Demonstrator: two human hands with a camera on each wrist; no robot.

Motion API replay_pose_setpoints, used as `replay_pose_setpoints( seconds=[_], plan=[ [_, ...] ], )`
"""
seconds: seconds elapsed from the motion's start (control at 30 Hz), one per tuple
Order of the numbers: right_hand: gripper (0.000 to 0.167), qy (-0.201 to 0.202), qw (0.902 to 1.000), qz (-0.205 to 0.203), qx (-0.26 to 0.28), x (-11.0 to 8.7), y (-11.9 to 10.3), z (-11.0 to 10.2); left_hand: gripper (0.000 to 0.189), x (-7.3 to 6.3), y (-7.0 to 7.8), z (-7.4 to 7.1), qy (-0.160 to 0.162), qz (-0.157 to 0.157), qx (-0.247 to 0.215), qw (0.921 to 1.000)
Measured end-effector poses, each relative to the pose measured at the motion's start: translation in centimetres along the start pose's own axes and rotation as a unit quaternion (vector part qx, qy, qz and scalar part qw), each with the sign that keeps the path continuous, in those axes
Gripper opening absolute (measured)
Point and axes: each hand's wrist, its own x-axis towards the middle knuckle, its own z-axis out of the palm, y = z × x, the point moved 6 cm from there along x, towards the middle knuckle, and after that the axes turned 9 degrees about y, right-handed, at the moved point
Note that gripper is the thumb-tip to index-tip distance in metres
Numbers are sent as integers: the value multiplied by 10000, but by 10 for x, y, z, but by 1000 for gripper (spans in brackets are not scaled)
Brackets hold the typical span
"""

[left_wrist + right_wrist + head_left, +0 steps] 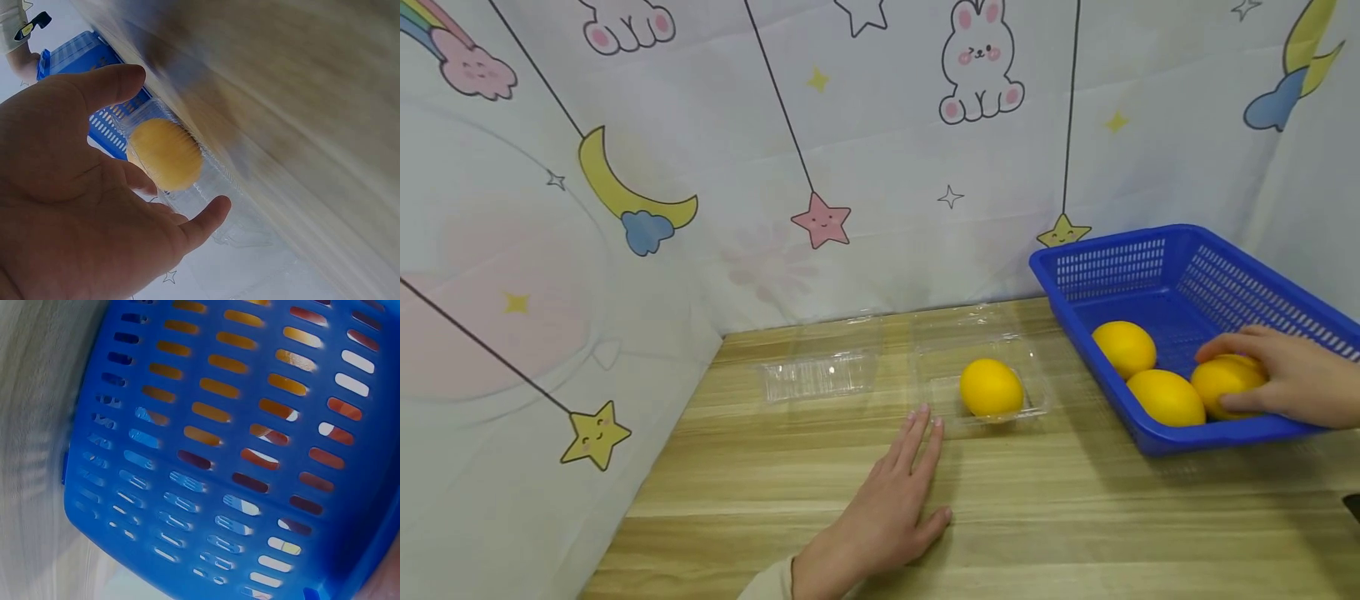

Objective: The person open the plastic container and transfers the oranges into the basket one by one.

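Note:
My right hand (1300,371) is in the blue basket (1105,400), its thumb and fingers curled round a round yellow fruit (1225,385). Two more yellow fruits (1165,398) lie beside it along the basket's near left side. Through the slots in the right wrist view, orange-yellow patches show, but the basket wall (206,469) hides most of that hand. My left hand (887,500) lies with straight, spread fingers at the near left corner of a clear plastic box (1037,379); whether it touches the box I cannot tell. One yellow fruit (991,388) sits inside that box.
A second clear plastic box (820,375) stands to the left on the wooden table (737,483). Behind hangs a white cloth (880,150) printed with stars, moons and rabbits. At the right edge, a small dark object (1352,504) is partly in view.

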Motion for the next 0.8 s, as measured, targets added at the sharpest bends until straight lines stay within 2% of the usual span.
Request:
replay_pose_setpoints(
  seconds=[0.33, 0.6, 0.8],
  plan=[
    [54, -188, 9998, 80, 19, 3, 2, 4, 97, 0, 0, 1, 60, 144, 40, 9999],
    [52, -135, 9997, 162, -114, 3, -3, 3, 97, 1, -1, 1, 76, 123, 39, 9999],
    [48, -93, 9996, 156, -223, 1, -4, 4, 96, 2, -2, 0, -69, 38, -370, 9993]
  ],
)
